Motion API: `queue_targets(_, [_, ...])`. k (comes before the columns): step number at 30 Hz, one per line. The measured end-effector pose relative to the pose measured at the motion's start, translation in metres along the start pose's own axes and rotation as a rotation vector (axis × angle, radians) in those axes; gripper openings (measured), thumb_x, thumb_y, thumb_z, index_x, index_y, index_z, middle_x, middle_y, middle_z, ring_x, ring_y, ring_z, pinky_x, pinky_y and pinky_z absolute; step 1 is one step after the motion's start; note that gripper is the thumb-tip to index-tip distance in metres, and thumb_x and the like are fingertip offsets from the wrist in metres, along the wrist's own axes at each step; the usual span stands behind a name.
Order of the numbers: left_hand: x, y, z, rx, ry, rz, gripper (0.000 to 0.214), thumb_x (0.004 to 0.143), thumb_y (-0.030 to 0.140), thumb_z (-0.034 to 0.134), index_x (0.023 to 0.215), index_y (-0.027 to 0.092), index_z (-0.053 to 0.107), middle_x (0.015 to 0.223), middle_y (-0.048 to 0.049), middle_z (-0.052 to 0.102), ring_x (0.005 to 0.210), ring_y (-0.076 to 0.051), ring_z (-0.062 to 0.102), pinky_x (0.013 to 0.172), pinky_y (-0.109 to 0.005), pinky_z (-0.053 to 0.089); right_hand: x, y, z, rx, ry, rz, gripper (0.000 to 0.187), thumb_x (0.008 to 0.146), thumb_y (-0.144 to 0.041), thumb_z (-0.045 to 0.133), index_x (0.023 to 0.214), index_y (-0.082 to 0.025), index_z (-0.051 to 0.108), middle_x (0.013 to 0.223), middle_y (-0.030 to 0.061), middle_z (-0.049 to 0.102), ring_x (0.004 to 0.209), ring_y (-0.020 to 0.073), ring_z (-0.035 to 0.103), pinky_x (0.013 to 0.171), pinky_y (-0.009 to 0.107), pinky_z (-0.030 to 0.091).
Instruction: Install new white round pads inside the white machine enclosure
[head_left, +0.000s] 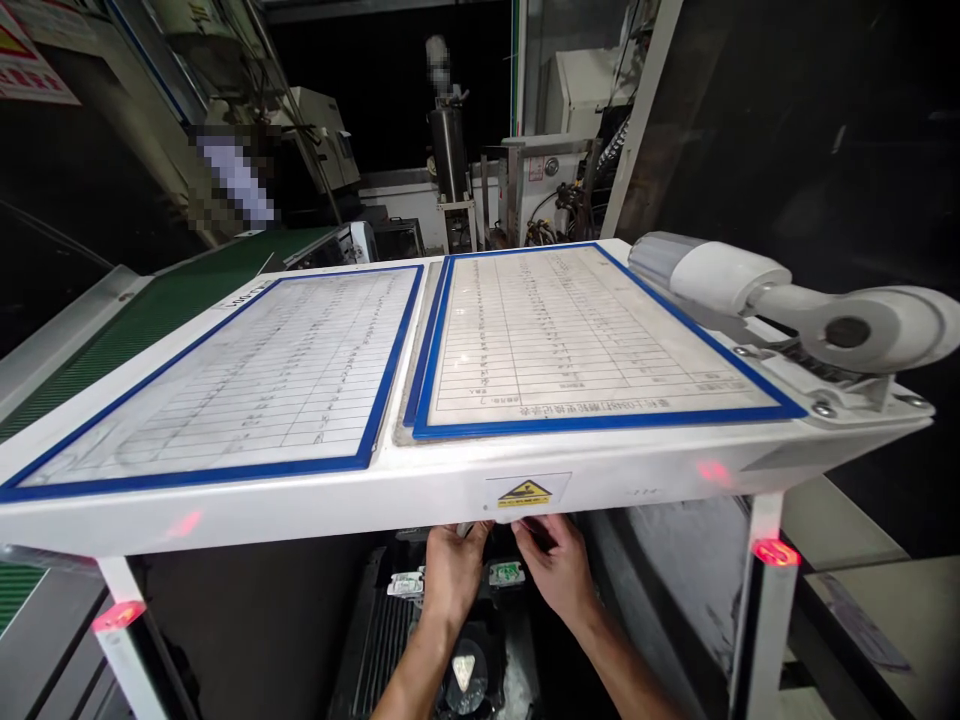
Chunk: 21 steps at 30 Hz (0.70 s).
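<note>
Both of my hands reach under the front edge of a white machine cover (420, 490). My left hand (452, 572) has its fingers curled up under the edge, and their tips are hidden. My right hand (559, 570) also curls its fingers toward the edge, beside a yellow warning label (524, 493). Below the hands sit two small white and green parts (507, 573) on a dark fixture (390, 630). Whether either hand holds anything is hidden.
Two blue-framed record sheets (585, 340) lie on the cover's top. A white signal lamp (787, 300) lies at the right. Red lights glow on the side posts (776, 552). A green conveyor belt (150, 310) runs at the left. Machinery stands behind.
</note>
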<state>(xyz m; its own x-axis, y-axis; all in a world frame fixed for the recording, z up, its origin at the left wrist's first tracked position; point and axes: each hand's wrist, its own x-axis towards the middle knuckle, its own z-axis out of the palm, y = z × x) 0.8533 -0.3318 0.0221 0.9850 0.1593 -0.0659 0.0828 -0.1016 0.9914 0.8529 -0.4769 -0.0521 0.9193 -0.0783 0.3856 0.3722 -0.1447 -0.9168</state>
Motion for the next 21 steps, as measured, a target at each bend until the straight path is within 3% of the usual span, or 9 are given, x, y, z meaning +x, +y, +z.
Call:
queue_targets(6, [0.003, -0.001, 0.0, -0.004, -0.076, 0.017, 0.03, 0.079, 0.036, 0.067, 0.099, 0.014, 0.073, 0.114, -0.0132, 0.073, 0.116, -0.03, 0.063, 0.109, -0.044, 0.042, 0.004, 0.015, -0.005, -0.327, 0.143, -0.289, 0.007, 0.099, -0.025, 0.062, 0.102, -0.02, 0.066, 0.096, 0.005, 0.073, 0.086, 0.0178, 0.072, 0.076, 0.023, 0.058])
queue_targets(11, [0.009, -0.003, 0.001, -0.002, -0.049, 0.048, 0.023, 0.079, 0.031, 0.064, 0.093, 0.015, 0.073, 0.109, -0.0108, 0.074, 0.11, -0.028, 0.065, 0.104, -0.04, 0.045, 0.007, 0.024, -0.002, -0.445, 0.181, -0.377, 0.014, 0.101, -0.029, 0.058, 0.096, -0.017, 0.064, 0.088, 0.0076, 0.074, 0.075, 0.0203, 0.072, 0.066, 0.025, 0.058])
queue_targets(17, [0.014, -0.006, 0.006, 0.019, 0.008, 0.068, 0.016, 0.074, 0.024, 0.064, 0.084, 0.015, 0.073, 0.099, -0.0101, 0.076, 0.098, -0.025, 0.067, 0.099, -0.038, 0.047, 0.013, 0.03, -0.001, -0.464, 0.181, -0.29, 0.022, 0.098, -0.032, 0.058, 0.084, -0.016, 0.064, 0.074, 0.0084, 0.072, 0.062, 0.0221, 0.07, 0.059, 0.029, 0.055])
queue_targets(21, [0.015, -0.018, 0.012, -0.008, 0.048, 0.025, 0.015, 0.076, 0.027, 0.064, 0.074, 0.014, 0.071, 0.093, -0.0108, 0.075, 0.092, -0.022, 0.067, 0.094, -0.034, 0.05, 0.014, 0.033, 0.004, -0.29, 0.17, -0.091, 0.02, 0.095, -0.037, 0.064, 0.091, -0.018, 0.068, 0.087, 0.0081, 0.074, 0.078, 0.022, 0.071, 0.077, 0.032, 0.058])
